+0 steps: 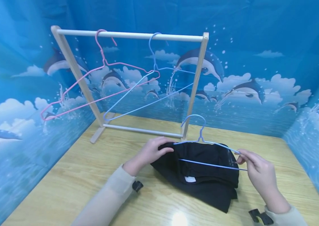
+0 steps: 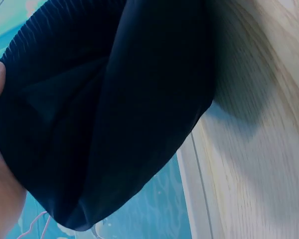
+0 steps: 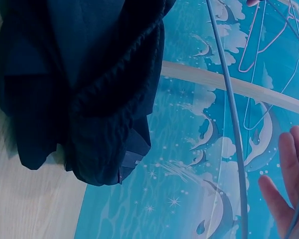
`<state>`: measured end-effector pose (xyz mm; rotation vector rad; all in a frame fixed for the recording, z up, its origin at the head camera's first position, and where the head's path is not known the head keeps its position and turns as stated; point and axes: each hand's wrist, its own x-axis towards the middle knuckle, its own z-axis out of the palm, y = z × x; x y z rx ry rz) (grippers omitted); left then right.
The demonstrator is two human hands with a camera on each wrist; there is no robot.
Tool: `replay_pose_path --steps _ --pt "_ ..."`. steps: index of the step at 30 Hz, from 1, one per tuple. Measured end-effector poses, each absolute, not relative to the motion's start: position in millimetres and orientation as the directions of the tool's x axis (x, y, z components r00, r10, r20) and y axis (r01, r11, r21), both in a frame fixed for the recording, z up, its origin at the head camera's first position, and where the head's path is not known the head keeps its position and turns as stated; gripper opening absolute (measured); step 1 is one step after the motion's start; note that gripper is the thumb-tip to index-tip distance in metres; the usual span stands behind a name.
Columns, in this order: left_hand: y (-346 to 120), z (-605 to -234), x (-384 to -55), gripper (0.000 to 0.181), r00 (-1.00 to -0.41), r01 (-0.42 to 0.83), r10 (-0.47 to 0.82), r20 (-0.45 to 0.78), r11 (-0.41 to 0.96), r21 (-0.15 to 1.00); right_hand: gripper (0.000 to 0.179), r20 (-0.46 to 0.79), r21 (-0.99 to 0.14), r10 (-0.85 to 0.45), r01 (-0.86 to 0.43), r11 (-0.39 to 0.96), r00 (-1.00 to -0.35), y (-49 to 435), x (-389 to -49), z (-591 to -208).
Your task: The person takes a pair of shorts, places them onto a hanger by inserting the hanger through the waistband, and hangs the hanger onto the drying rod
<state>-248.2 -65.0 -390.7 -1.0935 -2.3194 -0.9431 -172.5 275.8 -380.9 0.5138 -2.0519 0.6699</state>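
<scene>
A pair of black shorts [image 1: 202, 188] with a gathered elastic waistband [image 3: 124, 62] and a small white label [image 1: 190, 179] is bunched over the table. My left hand [image 1: 158, 150] grips the waistband at its left end, thumb on the near side; the left wrist view shows the cloth [image 2: 139, 109] hanging open beside the thumb. With my right hand [image 1: 258, 168] I hold a blue wire hanger [image 1: 213, 164] by its right end. The hanger lies across the waist opening, hook up, and its left end is hidden in the cloth. In the right wrist view my right fingers [image 3: 293, 154] are beside the hanger's wire.
A rack with a white top rail [image 1: 131, 34] and wooden posts stands at the back left. From it hang a pink hanger [image 1: 103, 64] and another blue hanger [image 1: 155, 67]. A dolphin-print backdrop [image 1: 261, 62] encloses the wooden table [image 1: 72, 182]. Black straps circle both wrists.
</scene>
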Motion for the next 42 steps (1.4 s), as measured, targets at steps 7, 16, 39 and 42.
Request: replay_pose_path --steps 7,16,39,42 --pt "-62.6 -385.2 -250.8 0.021 -0.602 0.789 0.516 0.61 0.501 0.355 0.021 0.851 -0.278 -0.093 -0.593 0.756 -0.518 276.1 -172.9 -379.7" --pt "-54.3 -379.5 -246.5 0.02 -0.633 0.756 0.481 0.606 0.553 0.351 0.025 0.824 -0.276 -0.125 -0.585 0.763 -0.552 273.8 -172.4 -376.7" --pt "-55.0 -391.5 -244.4 0.02 -0.595 0.78 0.463 0.657 0.529 0.333 0.02 0.734 -0.282 -0.203 -0.563 0.777 -0.648 270.7 -171.2 -375.1" --pt "-55.3 -391.8 -243.9 0.02 -0.594 0.78 0.462 0.658 0.532 0.33 0.018 0.704 -0.285 -0.206 -0.536 0.794 -0.68 271.5 -169.0 -372.7"
